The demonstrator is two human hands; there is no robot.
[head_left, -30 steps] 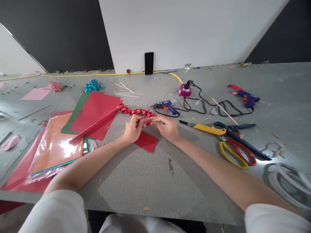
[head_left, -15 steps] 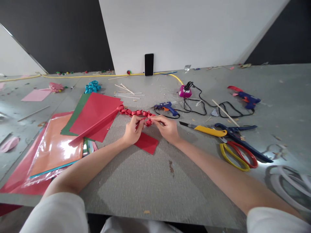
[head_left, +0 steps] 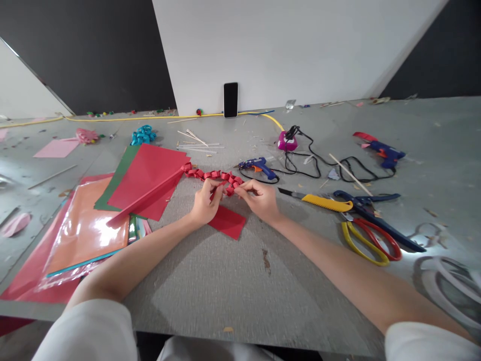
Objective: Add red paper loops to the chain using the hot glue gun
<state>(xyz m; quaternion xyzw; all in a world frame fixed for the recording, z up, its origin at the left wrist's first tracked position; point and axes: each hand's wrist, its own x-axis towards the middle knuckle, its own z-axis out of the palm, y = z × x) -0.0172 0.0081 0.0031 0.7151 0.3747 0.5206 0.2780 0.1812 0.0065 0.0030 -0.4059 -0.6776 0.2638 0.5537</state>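
Note:
A red paper chain (head_left: 212, 174) of small links curves across the table in front of me. Its near end sits between my two hands. My left hand (head_left: 205, 203) is closed in a pinch at that end, on what looks like a red paper strip; the fingers hide part of it. From the other side, my right hand (head_left: 263, 201) pinches the last links with thumb and forefinger. Beneath my left hand lies a folded or cut piece of red paper (head_left: 230, 224). A blue glue gun (head_left: 257, 166) rests just beyond my right hand.
Red sheets (head_left: 150, 175), a green sheet (head_left: 119, 175) and an orange pack (head_left: 93, 220) lie to the left. On the right are a yellow cutter knife (head_left: 326, 202), scissors (head_left: 364, 243), dark blue pliers (head_left: 387, 228) and a second glue gun (head_left: 387, 150). A phone (head_left: 230, 100) leans at the back.
My right hand has shifted slightly, and its fingertips have drawn back a little, showing more links at the chain's end. The left hand keeps its pinch in the same place.

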